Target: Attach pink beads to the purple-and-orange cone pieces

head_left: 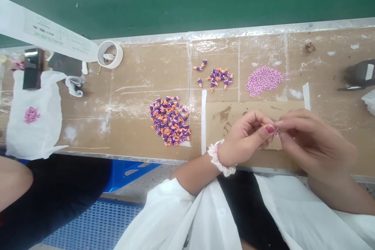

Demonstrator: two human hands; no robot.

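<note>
My left hand [246, 136] is closed in a pinch over the cardboard mat [225, 119], and a small purple-and-orange piece [276, 132] shows at its fingertips. Thumb and fingers of my right hand [316, 140] meet at the same spot, closed in a pinch; what they grip is mostly hidden. To the left lies a large pile of small purple-and-orange figures [170, 121]. Beyond the mat sits a smaller cluster of the same figures [219, 77], with a few loose beside it. Right of that cluster is a heap of tiny pink-purple pieces [263, 81].
A roll of tape [110, 54] stands at the back left, touching a white printed sheet [55, 33]. Further left, a phone [32, 68] rests on white plastic [35, 136]. A black object [359, 74] lies far right. Another person's leg [67, 187] is at lower left.
</note>
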